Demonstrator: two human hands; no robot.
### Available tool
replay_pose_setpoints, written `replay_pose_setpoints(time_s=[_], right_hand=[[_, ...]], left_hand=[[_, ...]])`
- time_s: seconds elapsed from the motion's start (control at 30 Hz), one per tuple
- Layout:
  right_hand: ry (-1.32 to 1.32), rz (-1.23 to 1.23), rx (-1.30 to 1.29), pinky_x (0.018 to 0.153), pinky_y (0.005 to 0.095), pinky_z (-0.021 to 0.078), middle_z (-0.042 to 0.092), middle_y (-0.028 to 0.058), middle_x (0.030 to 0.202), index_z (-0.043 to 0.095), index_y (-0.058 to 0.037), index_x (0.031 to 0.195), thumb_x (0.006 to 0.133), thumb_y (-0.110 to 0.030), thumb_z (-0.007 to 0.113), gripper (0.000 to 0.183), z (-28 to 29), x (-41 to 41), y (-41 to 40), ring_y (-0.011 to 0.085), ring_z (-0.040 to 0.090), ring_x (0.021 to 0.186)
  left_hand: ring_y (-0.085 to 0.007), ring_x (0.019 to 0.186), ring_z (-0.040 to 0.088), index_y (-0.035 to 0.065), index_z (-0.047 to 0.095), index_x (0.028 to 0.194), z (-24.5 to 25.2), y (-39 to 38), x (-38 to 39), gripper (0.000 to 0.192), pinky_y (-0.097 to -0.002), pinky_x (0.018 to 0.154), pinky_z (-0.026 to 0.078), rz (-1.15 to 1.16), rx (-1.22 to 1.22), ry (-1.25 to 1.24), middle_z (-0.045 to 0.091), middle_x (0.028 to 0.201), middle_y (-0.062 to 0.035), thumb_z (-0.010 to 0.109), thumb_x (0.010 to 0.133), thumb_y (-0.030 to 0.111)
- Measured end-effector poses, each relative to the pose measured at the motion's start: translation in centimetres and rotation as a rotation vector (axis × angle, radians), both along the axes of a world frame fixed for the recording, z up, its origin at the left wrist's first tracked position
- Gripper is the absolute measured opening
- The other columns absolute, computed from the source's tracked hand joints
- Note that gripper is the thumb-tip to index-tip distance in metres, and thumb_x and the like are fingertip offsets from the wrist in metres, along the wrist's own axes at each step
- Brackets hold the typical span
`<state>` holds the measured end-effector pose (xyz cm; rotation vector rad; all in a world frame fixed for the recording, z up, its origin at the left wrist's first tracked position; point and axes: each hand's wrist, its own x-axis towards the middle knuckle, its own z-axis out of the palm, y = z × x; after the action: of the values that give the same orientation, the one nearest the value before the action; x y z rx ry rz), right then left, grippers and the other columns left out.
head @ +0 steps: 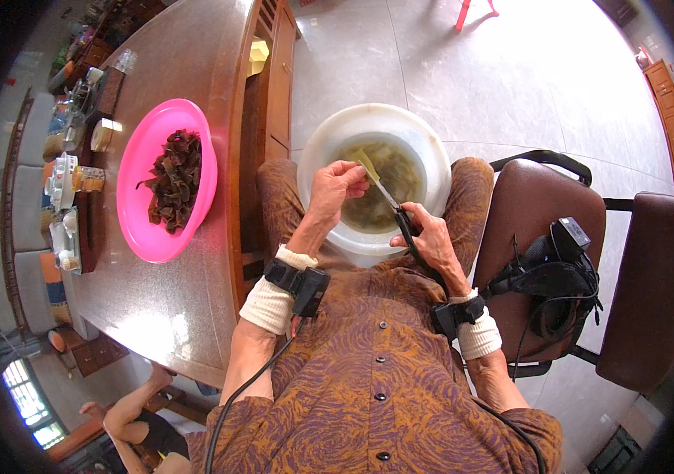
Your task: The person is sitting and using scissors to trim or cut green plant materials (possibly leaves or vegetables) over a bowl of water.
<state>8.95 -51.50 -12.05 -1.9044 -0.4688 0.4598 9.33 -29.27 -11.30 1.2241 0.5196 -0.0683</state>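
Note:
A pale green strip, perhaps seaweed [368, 165], is pinched between the thumb and fingers of my left hand [337, 188]. My right hand [426, 234] grips black-handled scissors [403, 220], their metal blades running up against the strip. Below both hands, a large white plastic basin [366, 114] sits between my knees. Murky greenish water [387, 204] with more soft pieces fills its bottom. The scissors' far handle loop is partly hidden by my fingers.
At left, a pink plastic basin [129, 201] with dark brown, leafy pieces [176, 181] rests on a wooden table [206, 308]. Tea ware [64, 183] lines the table's far side. A brown chair [541, 201] at right holds black straps and a device [571, 234]. Another person's bare leg [129, 415] shows lower left.

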Motion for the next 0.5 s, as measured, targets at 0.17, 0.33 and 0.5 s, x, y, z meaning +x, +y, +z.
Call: replay_pose_setpoints(time_s=[0.17,0.33,0.5], right_hand=[[0.057,-0.01,-0.041,0.054,0.0283,0.0442,0.054,0.0059,0.058,0.056,-0.0021,0.108,0.066,-0.031,0.084,0.058,-0.17,-0.13,-0.42,0.0135,0.051,0.052],[0.051,0.011,-0.038,0.053,0.029,0.043,0.056,0.0068,0.059,0.056,-0.0017,0.109,0.067,-0.031,0.084,0.058,-0.14,0.09,-0.29,0.0135,0.051,0.052],[0.059,0.013,-0.018,0.053,0.0292,0.0424,0.056,0.0065,0.059,0.056,-0.0013,0.11,0.068,-0.032,0.083,0.059,-0.63,0.1,-0.36,0.0135,0.051,0.052]], left_hand=[[-0.0126,0.069,0.064,0.0024,0.066,0.094,0.2,0.19,0.03,0.013,-0.0252,0.062,0.053,-0.029,0.028,0.023,0.067,0.08,-0.005,0.064,0.088,0.014],[-0.0117,0.068,0.063,0.0024,0.066,0.092,0.13,0.66,0.1,0.011,-0.0244,0.063,0.053,-0.156,0.077,0.046,0.067,0.079,-0.0046,0.064,0.088,0.013],[-0.0109,0.067,0.063,0.0025,0.067,0.092,0.58,0.62,0.05,0.011,-0.0237,0.063,0.053,-0.196,0.104,0.067,0.066,0.079,-0.0048,0.064,0.087,0.012]])
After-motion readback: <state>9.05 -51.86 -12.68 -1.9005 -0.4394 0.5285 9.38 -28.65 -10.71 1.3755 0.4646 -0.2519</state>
